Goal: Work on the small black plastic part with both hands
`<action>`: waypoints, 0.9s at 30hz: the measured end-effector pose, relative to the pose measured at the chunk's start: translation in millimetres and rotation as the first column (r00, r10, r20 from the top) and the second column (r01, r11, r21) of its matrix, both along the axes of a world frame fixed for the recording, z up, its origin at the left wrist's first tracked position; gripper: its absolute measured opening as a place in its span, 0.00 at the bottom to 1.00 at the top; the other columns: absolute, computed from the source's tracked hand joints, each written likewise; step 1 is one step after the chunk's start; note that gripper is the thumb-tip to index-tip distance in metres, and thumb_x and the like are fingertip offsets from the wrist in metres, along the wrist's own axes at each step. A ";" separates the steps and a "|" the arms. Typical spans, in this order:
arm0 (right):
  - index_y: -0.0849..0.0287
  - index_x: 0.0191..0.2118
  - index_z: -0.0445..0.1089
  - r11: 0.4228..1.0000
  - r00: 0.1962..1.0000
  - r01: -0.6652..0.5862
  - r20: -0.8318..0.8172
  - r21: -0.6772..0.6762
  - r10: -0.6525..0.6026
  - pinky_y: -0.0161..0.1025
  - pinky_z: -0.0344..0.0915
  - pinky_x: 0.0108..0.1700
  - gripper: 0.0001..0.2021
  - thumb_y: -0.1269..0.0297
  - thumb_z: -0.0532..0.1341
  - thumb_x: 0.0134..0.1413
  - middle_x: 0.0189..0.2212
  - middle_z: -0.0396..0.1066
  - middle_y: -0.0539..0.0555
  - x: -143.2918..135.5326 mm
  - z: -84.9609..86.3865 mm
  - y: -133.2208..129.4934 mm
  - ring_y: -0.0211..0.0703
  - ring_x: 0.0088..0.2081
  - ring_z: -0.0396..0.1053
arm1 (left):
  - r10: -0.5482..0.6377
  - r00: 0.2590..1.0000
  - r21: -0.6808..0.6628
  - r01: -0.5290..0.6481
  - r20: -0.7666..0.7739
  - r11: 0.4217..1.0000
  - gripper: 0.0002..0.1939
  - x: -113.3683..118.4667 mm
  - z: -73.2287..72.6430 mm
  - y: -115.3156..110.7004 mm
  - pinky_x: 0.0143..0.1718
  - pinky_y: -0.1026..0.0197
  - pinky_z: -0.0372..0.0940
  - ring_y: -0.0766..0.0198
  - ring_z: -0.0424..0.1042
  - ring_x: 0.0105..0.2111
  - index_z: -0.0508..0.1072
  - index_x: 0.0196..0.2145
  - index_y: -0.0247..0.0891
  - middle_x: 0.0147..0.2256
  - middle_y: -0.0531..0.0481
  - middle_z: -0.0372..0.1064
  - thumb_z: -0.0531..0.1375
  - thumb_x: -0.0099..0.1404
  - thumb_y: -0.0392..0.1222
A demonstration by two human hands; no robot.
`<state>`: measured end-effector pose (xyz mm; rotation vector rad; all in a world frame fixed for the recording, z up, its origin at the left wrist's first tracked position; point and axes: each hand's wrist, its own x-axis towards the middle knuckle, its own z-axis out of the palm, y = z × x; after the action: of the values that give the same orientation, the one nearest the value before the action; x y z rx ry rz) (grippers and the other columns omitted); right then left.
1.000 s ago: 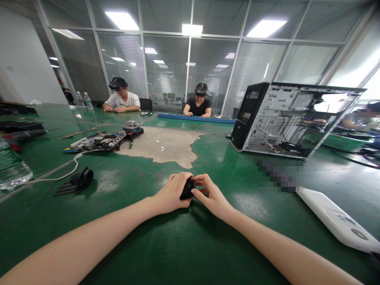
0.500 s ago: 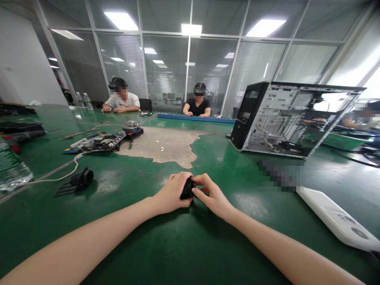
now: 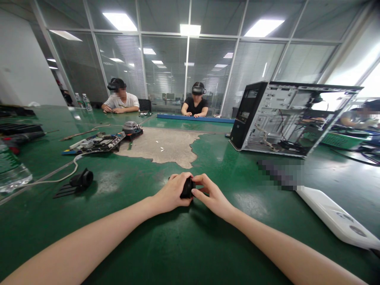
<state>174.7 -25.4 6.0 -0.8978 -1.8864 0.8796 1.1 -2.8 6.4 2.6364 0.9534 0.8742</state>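
A small black part (image 3: 187, 189), its exact kind unclear, sits between my two hands low over the green table. My left hand (image 3: 173, 192) is wrapped round its left side, with the thumb toward me. From the right, the fingertips and thumb of my right hand (image 3: 212, 193) pinch its right edge. Both hands hide much of its shape. Farther left on the tabletop lies a black plastic piece (image 3: 81, 181) with a round ring and several flat prongs.
An opened computer case (image 3: 267, 118) stands at the right, with a white device (image 3: 335, 215) nearer me. At the left are a circuit board (image 3: 95, 143), a cable (image 3: 56, 179) and a water bottle (image 3: 13, 170). Two people (image 3: 123, 101) sit across the table; another person is at far right.
My hands and the black part stay almost in place; slightly more black shows beyond my left fingers. The view has shifted a little.
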 end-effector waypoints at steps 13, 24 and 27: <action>0.56 0.43 0.59 0.997 0.999 -0.033 -0.041 -0.067 0.030 0.40 0.67 0.40 0.13 0.66 0.58 0.50 0.40 0.63 0.53 0.3 -3.7 2.2 0.41 0.43 0.65 | 0.007 1.000 -0.026 -0.007 0.005 1.000 0.28 -0.7 -0.4 0.0 0.47 0.52 0.54 0.57 0.63 0.43 0.52 0.48 0.40 0.43 0.48 0.62 0.59 0.50 0.36; 0.56 0.44 0.57 0.990 0.997 -0.011 -0.074 -0.144 0.000 0.40 0.68 0.40 0.13 0.66 0.56 0.52 0.40 0.63 0.53 -0.1 -7.1 6.2 0.39 0.40 0.66 | 0.004 1.000 -0.032 -0.003 0.019 0.999 0.28 -0.2 0.1 -0.1 0.47 0.53 0.54 0.57 0.63 0.43 0.52 0.48 0.41 0.43 0.48 0.62 0.59 0.51 0.38; 0.56 0.43 0.57 0.990 0.997 -0.044 -0.074 -0.136 0.034 0.40 0.67 0.40 0.14 0.67 0.57 0.50 0.40 0.63 0.53 0.4 -5.7 4.6 0.39 0.41 0.66 | 0.006 1.000 -0.039 -0.005 0.016 0.999 0.28 -0.5 0.5 -0.2 0.47 0.53 0.54 0.57 0.63 0.43 0.52 0.47 0.41 0.43 0.49 0.62 0.59 0.50 0.37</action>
<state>175.1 -20.9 0.3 -0.9020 -1.8044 1.0622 0.6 -3.0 6.9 2.5913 0.9647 0.8685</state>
